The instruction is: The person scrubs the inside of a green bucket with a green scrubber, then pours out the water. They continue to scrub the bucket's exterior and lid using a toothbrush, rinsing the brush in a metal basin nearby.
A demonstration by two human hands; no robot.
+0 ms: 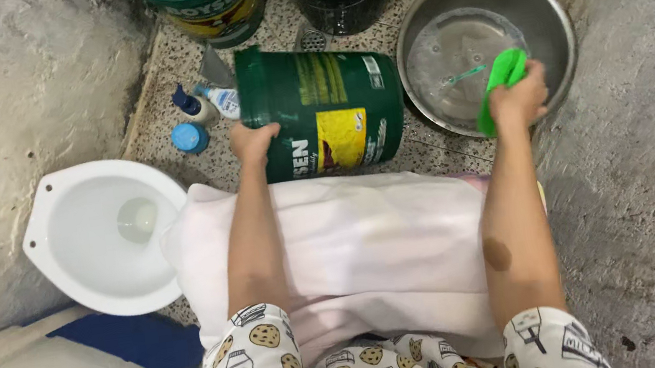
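Green plastic paint bucket (323,107), tipped on its side, left hand (253,141) fingers curled on its rim; right hand (520,95), at three o'clock, fingers pinching green cloth (500,84) over steel basin (486,41). Washing step judged underway; wiping needs a steady bucket.

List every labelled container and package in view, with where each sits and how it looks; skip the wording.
Dark green plastic bucket: lying on its side on the speckled floor, left hand on its rim; yellow rectangular label with a red patch.
Second green bucket: top edge, upright; yellow label band.
Small white bottle: left of the tipped bucket, lying down; blue-tinted label.
Dark blue spray bottle: beside it; label not readable.
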